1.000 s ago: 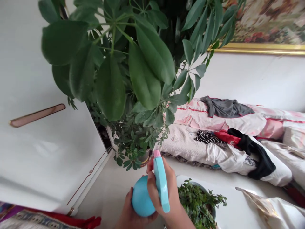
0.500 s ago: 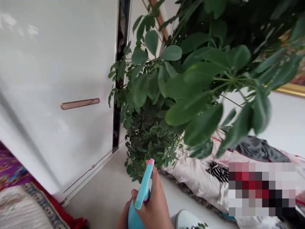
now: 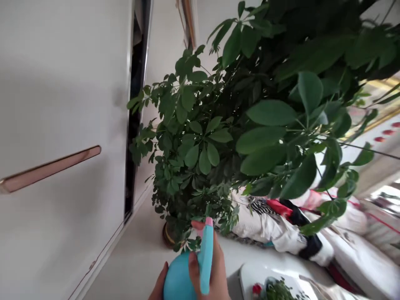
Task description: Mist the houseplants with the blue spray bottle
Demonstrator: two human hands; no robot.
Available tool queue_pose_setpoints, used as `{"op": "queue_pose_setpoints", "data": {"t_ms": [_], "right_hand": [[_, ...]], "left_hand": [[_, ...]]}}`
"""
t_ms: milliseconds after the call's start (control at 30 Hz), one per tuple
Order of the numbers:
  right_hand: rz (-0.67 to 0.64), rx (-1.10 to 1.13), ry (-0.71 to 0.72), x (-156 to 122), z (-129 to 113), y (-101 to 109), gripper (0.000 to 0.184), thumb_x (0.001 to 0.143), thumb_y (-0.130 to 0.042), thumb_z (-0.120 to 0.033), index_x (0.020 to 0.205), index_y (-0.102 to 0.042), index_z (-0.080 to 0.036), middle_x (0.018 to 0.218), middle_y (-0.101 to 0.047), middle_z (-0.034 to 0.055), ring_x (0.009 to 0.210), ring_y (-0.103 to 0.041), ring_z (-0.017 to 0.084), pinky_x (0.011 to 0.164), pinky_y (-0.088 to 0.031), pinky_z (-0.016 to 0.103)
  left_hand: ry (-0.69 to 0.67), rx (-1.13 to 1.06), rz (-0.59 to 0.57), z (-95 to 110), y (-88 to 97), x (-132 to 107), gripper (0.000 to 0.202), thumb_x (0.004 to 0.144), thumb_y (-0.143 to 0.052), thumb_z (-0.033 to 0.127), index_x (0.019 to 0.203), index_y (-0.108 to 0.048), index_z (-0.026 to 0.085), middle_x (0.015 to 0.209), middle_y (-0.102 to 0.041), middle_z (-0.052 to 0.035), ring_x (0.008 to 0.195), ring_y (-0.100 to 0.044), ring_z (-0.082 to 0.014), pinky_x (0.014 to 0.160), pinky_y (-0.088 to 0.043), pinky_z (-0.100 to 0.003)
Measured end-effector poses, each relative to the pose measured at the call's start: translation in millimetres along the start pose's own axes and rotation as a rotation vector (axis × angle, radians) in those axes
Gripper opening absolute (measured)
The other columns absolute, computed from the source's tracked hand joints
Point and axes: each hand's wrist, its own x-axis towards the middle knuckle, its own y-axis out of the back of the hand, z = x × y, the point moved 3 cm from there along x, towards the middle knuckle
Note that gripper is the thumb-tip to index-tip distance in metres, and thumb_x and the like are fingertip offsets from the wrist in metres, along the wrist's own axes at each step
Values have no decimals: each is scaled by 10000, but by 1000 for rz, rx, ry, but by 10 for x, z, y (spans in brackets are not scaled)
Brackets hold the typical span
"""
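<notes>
A blue spray bottle (image 3: 178, 276) with a pink nozzle is at the bottom centre, nozzle towards the plant. My right hand (image 3: 218, 273) is wrapped round its spray head, with the thumb on the near side and the index finger stretched forward by the nozzle. Against the left side of the round bottle body rests my left hand (image 3: 158, 284), its fingers partly hidden behind the bottle. Ahead stands a large leafy green plant (image 3: 204, 158), its foliage filling the middle and upper right. Part of its pot (image 3: 168, 235) shows low behind the leaves.
At left is a white sliding door (image 3: 62, 104) with a long pinkish handle (image 3: 53, 168). A bed (image 3: 265, 225) with rumpled bedding and clothes lies at right. Near the bottom right, a small potted plant (image 3: 279, 289) stands on a white surface (image 3: 250, 271).
The view has moved closer to the plant and turned right, showing its pot and more of the small plant. The spray bottle, held in both hands, now sits slightly further right and more upright.
</notes>
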Motion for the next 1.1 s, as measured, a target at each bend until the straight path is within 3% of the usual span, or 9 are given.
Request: {"op": "queue_pose_setpoints", "data": {"t_ms": [100,233,333,467,600,733,867,1000,1100], "right_hand": [[117,-67,-77,39,-117,-219,389,838,-464,-269,1220,-509,-218,1131,-638,110,1070,-608,272,885,-512,408],[183,-111,-16,40,-221,-419,112,846,-464,-244,888,-564,-214,790,-637,44,702,-629,193,619,-532,297],[208,-149,17,30,-293,-539,104,830,-456,-218,739,-505,-217,660,-573,4,573,-569,150,512,-479,246],[189,-187,-56,45,-397,-653,126,779,-484,-169,864,-570,-205,768,-648,25,664,-624,162,583,-507,257],[90,-159,-118,111,-448,-815,266,730,-474,-123,962,-571,-212,860,-653,27,748,-630,161,646,-510,259],[11,-52,-157,243,-328,-1178,162,675,-481,-133,815,-500,-213,648,-534,-38,527,-513,112,508,-441,223],[-69,8,-153,407,-83,-1613,140,659,-488,-175,794,-487,-211,624,-517,-33,525,-516,129,527,-453,253],[-77,-14,-139,515,75,-1828,249,693,-484,-191,937,-530,-183,815,-606,40,655,-580,165,654,-491,310],[-43,-17,-187,541,196,-1907,172,673,-490,-181,843,-487,-204,710,-547,-1,616,-555,161,630,-483,300]], "left_hand": [[125,14,-21,285,-14,-99,867,714,-654,602,1454,-343,275,1151,-692,-118,1026,-653,-352,836,-519,-468],[105,44,-70,567,-131,-104,928,702,-716,526,1472,-237,327,1207,-669,-110,893,-692,-321,775,-531,-474],[77,63,-51,682,-152,-113,1018,616,-797,481,1455,-237,337,1156,-694,-102,847,-696,-317,713,-542,-446],[125,77,-26,752,-132,-285,964,641,-774,502,1426,-301,201,1109,-699,-159,852,-691,-308,700,-545,-430],[125,51,21,859,-154,-502,836,709,-707,518,1394,-347,202,1058,-714,-138,859,-692,-312,704,-542,-435],[76,-2,141,1052,-82,-548,600,870,-483,516,1327,-434,131,918,-730,-120,792,-695,-270,672,-537,-379],[-22,-17,253,1348,142,-399,513,862,-521,486,1270,-493,177,846,-732,-66,743,-690,-224,681,-538,-346],[-30,2,200,1595,245,-242,543,831,-561,501,1264,-509,176,882,-733,-74,782,-694,-234,683,-540,-350],[24,9,189,1668,298,-183,585,819,-565,519,1267,-509,147,853,-732,-89,755,-696,-245,635,-536,-334]]}}
